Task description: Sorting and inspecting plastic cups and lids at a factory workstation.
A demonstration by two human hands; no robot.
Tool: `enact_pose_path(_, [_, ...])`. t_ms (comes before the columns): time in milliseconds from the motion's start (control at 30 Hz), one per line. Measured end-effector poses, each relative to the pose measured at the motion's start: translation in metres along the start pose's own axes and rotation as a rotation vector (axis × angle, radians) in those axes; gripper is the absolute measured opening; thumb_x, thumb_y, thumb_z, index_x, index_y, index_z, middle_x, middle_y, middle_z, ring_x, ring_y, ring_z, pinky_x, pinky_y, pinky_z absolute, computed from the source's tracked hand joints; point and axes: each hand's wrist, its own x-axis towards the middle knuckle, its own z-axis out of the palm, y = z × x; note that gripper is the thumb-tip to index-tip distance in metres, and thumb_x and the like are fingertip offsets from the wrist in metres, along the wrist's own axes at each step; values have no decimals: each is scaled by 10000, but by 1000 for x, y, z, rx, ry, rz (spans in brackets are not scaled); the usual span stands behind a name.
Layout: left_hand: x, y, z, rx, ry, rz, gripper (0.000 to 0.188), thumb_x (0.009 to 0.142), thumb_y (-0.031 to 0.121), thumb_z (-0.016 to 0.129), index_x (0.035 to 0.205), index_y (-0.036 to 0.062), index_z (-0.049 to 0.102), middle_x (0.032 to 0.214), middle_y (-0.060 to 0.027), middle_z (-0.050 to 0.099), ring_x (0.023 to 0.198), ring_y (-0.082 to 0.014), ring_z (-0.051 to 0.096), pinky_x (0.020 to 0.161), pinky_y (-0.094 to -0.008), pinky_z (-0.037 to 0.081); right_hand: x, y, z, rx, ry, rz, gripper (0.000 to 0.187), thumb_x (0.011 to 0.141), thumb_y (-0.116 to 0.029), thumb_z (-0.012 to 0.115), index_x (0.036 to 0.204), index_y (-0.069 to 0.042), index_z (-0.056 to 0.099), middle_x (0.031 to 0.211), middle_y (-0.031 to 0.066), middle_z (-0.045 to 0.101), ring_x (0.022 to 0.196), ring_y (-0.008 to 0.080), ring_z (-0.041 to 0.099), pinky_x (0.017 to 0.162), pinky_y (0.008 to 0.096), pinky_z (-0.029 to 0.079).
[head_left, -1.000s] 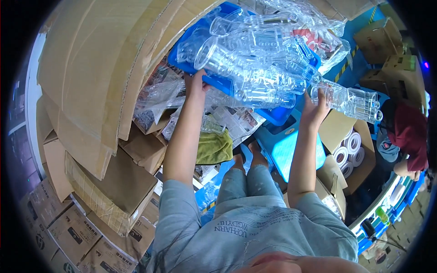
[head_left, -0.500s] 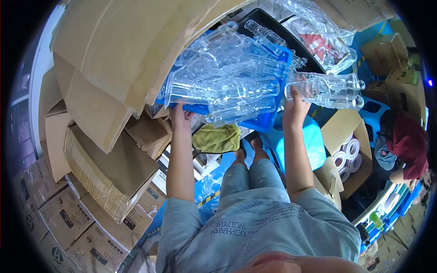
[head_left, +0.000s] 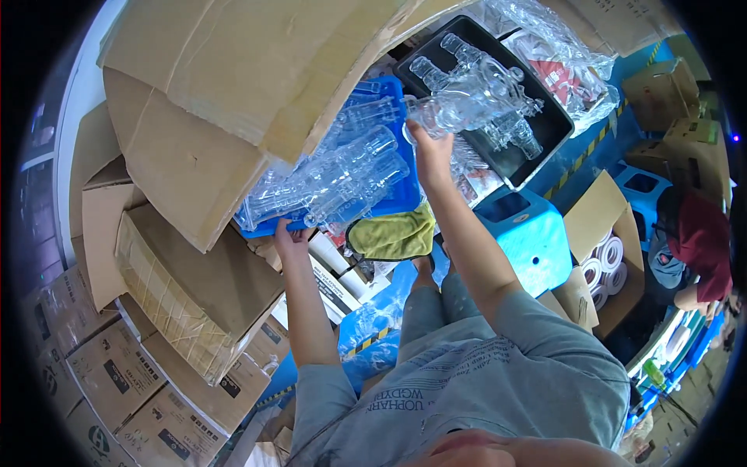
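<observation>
My left hand [head_left: 289,235] grips the near edge of a blue plastic tray [head_left: 389,201] piled with several clear plastic bottles [head_left: 331,177]. The tray is partly hidden under a big cardboard flap. My right hand [head_left: 429,149] is raised and holds a clear plastic bottle [head_left: 467,105] over the near end of a black tray [head_left: 537,159], which also carries clear bottles. A yellow-green cloth [head_left: 391,236] lies just below the blue tray, between my two forearms.
Large open cardboard boxes [head_left: 202,101] fill the left and top. Stacked printed cartons [head_left: 117,373] sit lower left. A blue plastic stool [head_left: 529,241] stands by my right arm. Clear plastic wrap [head_left: 560,47] lies behind the black tray. Another person in red [head_left: 700,241] sits at the right.
The view has swung left. My right hand has lifted a bottle up toward the black tray, and my left hand with the blue tray now sits lower and further left.
</observation>
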Motion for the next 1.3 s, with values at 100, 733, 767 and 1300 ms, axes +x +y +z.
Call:
enact_pose_path(100, [15,8,-11,-12,58,38,365,616,25,549,978,64,526,942,-100,595,833,-241,604,689,-400,538,6,15,23,74,-12,28,318,658,-75,696,937,-31,549,845,14,581,745,109,532,693,248,416])
enact_pose_path(733, [80,15,30,-85,147,65,265,650,63,529,908,18,564,961,-140,602,890,-289,592,810,-465,490,89,93,94,338,-174,-17,326,662,-30,674,958,-19,539,881,36,601,789,124,574,721,241,440])
enact_pose_path(767, [60,-5,62,-107,53,-16,283,650,63,527,927,20,562,971,-141,599,898,-294,589,814,-469,486,102,95,74,307,-143,-41,326,662,-30,674,958,-19,539,881,36,601,789,124,574,721,241,440])
enact_pose_path(1300, [153,26,-12,-70,113,-148,355,741,188,493,1055,31,545,1073,-143,572,996,-321,550,846,-476,467,68,27,-67,-858,-111,-314,593,557,-150,786,1065,20,531,1094,138,509,1019,230,502,862,311,405])
